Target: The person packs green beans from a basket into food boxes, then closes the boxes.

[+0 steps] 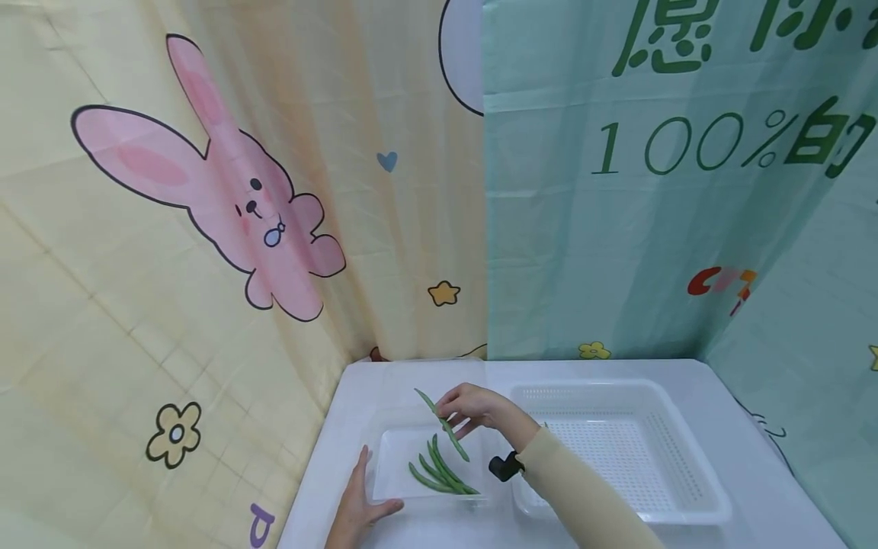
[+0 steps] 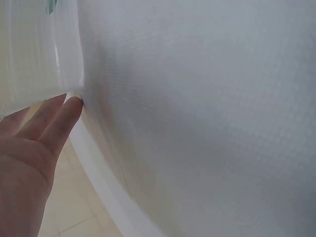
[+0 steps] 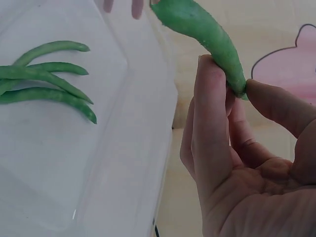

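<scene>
our right hand (image 1: pixel 473 408) held one green bean (image 1: pixel 442 424) pinched between thumb and fingers (image 3: pixel 210 118), lifted above the clear container (image 1: pixel 391 457). the pinch sat near one end of the pod, and the rest of it slanted away from the fingers, over the box. below the fingers, inside the container, the other beans (image 1: pixel 439 473) lay loosely fanned on its floor. our left hand (image 1: pixel 360 503) rested on the desk (image 1: pixel 322 488) with its fingers straight, the tips touching the near corner of the container and steadying it; it held nothing. beyond the right hand's wrist stood a white perforated basket (image 1: pixel 686 488), just beside the container.

we judged the bean light and fairly stiff, firm enough to keep its line when held by one end, yet likely to snap if bent hard. its skin looked smooth and slightly glossy, so a light pinch could slip. a hold nearer the middle seemed to us steadier than one at the thin tip, with gentle pressure only. the container looked thin and light, apt to slide on the desk unless braced.
</scene>
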Action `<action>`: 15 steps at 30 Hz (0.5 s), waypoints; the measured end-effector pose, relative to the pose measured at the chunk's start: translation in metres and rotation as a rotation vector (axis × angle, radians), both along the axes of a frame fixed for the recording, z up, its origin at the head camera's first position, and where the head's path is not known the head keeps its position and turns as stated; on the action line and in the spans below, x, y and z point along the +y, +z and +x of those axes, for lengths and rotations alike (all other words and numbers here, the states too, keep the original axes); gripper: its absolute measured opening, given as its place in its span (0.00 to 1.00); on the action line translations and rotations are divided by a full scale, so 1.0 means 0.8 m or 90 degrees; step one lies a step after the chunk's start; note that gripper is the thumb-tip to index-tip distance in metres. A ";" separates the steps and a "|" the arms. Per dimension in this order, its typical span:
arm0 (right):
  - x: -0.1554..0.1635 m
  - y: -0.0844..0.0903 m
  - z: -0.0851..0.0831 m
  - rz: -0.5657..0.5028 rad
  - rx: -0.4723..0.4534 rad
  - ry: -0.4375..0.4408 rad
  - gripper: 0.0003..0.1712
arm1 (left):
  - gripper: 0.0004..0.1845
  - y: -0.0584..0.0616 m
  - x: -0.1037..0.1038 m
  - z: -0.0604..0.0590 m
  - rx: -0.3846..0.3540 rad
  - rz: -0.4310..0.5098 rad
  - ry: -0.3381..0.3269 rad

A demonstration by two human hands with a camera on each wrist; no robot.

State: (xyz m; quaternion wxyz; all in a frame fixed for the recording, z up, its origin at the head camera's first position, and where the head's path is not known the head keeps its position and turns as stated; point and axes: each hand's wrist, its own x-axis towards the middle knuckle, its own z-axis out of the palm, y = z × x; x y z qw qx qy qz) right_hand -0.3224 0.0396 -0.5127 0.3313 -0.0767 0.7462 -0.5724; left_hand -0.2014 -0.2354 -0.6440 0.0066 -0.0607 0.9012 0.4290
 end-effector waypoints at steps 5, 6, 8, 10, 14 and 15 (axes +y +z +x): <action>-0.017 -0.012 0.004 0.028 -0.005 0.016 0.11 | 0.74 -0.003 -0.001 0.000 0.007 0.005 -0.007; -0.019 -0.014 0.005 0.033 -0.006 0.019 0.12 | 0.73 -0.003 -0.002 0.000 0.009 0.007 -0.009; -0.025 -0.017 0.007 0.045 -0.005 0.024 0.11 | 0.73 -0.003 -0.002 0.000 0.014 0.013 -0.011; -0.030 -0.020 0.008 0.054 -0.004 0.028 0.11 | 0.73 -0.004 -0.003 0.000 0.019 0.015 -0.012; -0.038 -0.023 0.010 0.069 0.010 0.031 0.11 | 0.72 -0.005 -0.005 0.001 0.033 0.005 -0.014; -0.040 -0.023 0.010 0.070 0.012 0.031 0.11 | 0.72 -0.005 -0.006 0.001 0.040 0.000 -0.016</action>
